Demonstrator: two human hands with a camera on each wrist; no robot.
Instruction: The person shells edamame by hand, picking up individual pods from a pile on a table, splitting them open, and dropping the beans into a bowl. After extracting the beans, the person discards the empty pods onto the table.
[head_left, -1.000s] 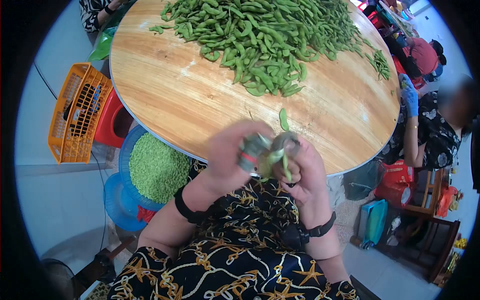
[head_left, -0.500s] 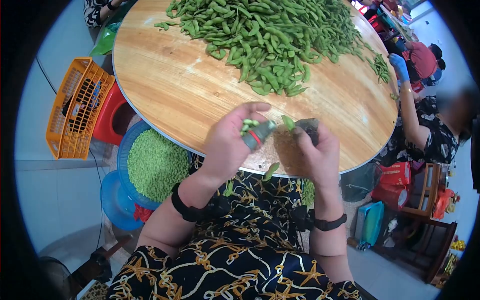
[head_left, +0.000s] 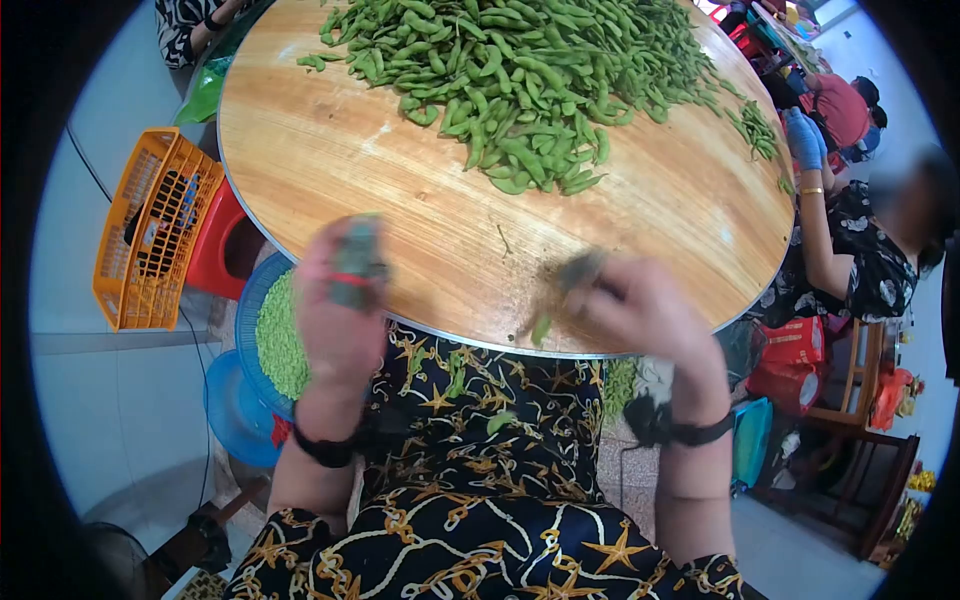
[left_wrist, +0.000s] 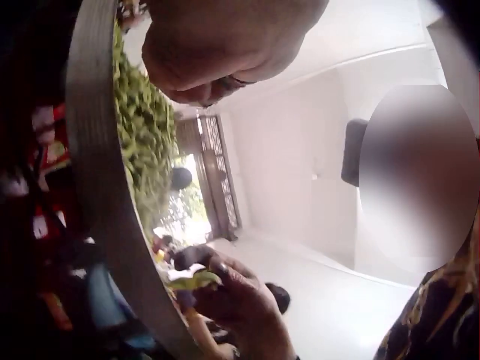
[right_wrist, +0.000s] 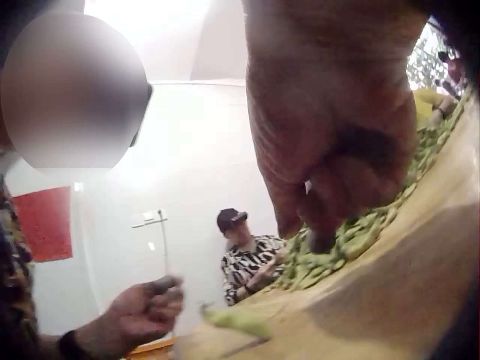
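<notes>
My left hand [head_left: 345, 300], blurred, is above the table's left front edge beside the basin of shelled beans [head_left: 282, 345]. Grey-green finger covers with a red band show on it; its palm is hidden in the head view, and I cannot tell whether it holds beans. Over the table's front edge, my right hand [head_left: 640, 305] pinches a green soybean pod [left_wrist: 196, 281] at its fingertips, as the left wrist view shows. A dark cover sits on one of that hand's fingers. The big heap of soybean pods [head_left: 540, 90] lies farther back on the round wooden table [head_left: 400, 200].
An orange crate [head_left: 150, 240] and a red stool [head_left: 215, 245] stand at left, above a blue basin [head_left: 235, 420]. A few pods [head_left: 458, 375] lie on the patterned lap. At right, another person's blue-gloved hand [head_left: 803, 140] is by the table.
My hands were together around a pod, then parted with beans in the left palm. The left hand has moved left toward the basin; the right took a pod from the table and came nearer the edge.
</notes>
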